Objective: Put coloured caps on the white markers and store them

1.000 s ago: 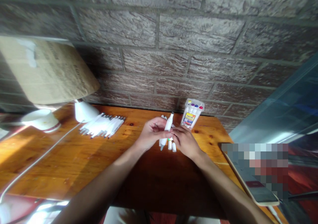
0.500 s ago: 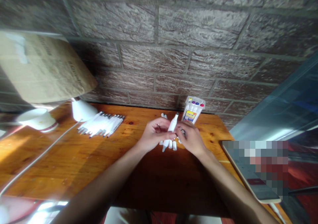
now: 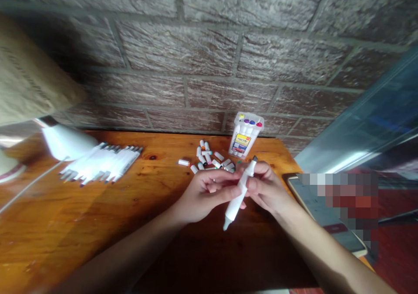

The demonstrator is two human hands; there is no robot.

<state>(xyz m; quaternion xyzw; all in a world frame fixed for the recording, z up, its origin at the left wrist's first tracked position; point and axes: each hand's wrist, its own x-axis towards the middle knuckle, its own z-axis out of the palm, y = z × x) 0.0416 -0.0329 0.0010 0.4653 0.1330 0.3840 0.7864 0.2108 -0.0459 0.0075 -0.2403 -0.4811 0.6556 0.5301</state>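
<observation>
My left hand (image 3: 204, 195) and my right hand (image 3: 268, 188) meet over the wooden table (image 3: 130, 224), and both are closed round one white marker (image 3: 237, 196). The marker slants, its dark tip up near my right fingers and its pale tip pointing down toward me. Just behind my hands lie several loose white caps (image 3: 209, 158). A clear pack of markers (image 3: 244, 134) with coloured ends stands against the brick wall behind them.
A row of several white markers (image 3: 101, 168) lies at the left of the table, beside a white lamp (image 3: 65, 141) with a cord. A cardboard box (image 3: 29, 85) sits at the far left. A tablet (image 3: 326, 215) rests at the right edge.
Both hands have drawn the marker toward me and to the right, off the pile of caps, which now shows. The view has shifted right and closer.
</observation>
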